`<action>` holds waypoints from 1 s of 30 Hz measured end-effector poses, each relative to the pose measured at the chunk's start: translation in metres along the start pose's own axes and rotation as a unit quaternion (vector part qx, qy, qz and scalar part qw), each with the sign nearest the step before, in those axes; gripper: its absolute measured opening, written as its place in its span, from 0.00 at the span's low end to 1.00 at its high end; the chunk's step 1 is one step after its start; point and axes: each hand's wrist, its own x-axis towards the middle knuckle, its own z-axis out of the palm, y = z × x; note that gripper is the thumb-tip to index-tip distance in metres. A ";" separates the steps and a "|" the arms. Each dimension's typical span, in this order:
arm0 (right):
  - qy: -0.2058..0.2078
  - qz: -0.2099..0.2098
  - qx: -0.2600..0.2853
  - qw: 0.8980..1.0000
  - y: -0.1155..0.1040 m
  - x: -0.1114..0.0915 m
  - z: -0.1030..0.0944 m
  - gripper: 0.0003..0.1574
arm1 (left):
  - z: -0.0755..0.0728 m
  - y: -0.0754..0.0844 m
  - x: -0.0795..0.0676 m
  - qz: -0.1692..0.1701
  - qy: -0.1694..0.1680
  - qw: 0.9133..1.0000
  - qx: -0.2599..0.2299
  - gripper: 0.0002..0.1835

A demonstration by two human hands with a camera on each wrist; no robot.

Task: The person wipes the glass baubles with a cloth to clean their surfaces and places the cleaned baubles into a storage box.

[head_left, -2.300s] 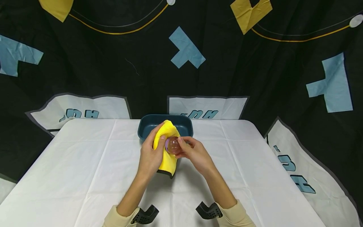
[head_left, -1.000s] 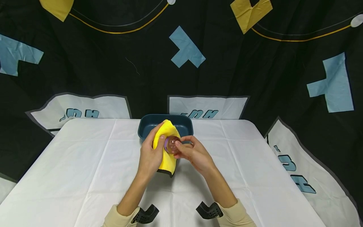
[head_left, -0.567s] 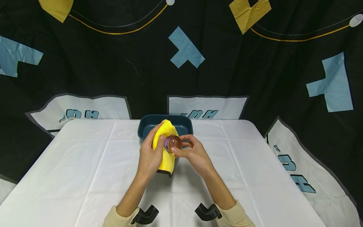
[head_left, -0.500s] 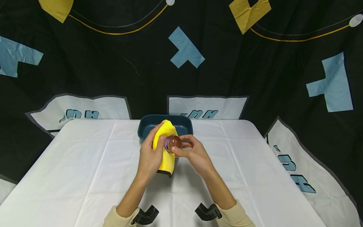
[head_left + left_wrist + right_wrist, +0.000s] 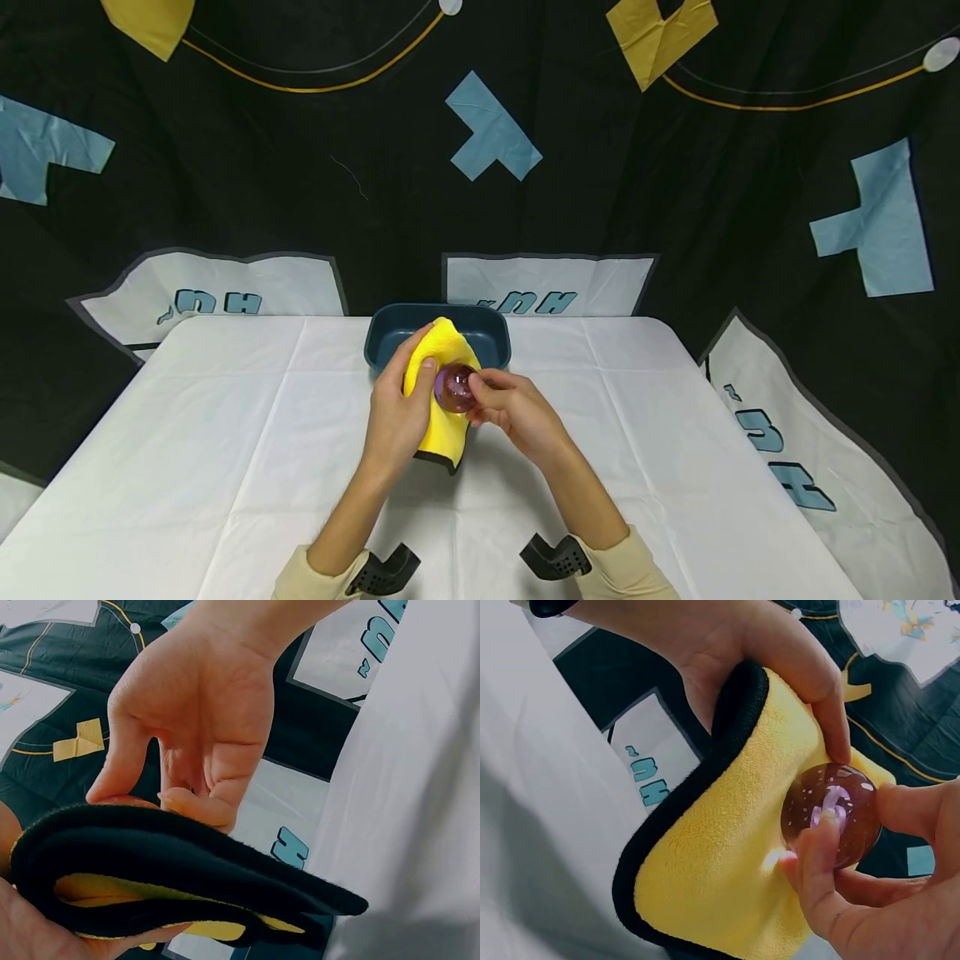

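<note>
A yellow cloth (image 5: 444, 437) with a dark border hangs folded from my left hand (image 5: 401, 408), which grips it between thumb and fingers. My right hand (image 5: 519, 412) pinches a see-through purplish ball (image 5: 453, 388) by its right side, against the face of the cloth. In the right wrist view the ball (image 5: 829, 817) shows a lilac shape and glittery specks inside, and the left thumb tip reaches its top. The left wrist view looks onto the cloth's dark folded edge (image 5: 187, 851), behind which the ball is almost wholly hidden.
Directly behind the hands, a dark teal tray (image 5: 495, 325) stands at the far edge of the white-covered table (image 5: 300, 467). A black curtain (image 5: 375, 192) with blue and yellow patches hangs beyond. Each wrist bears a black camera mount (image 5: 555, 557).
The ball has turned in my right fingers, showing more purple. Those fingers have shifted, with the thumb now higher on the ball's right side. My left hand keeps its hold on the cloth.
</note>
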 end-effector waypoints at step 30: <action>0.038 0.008 -0.059 0.998 -0.001 -0.001 0.001 0.32 | 0.000 0.000 0.000 -0.010 -0.001 1.000 0.001 0.24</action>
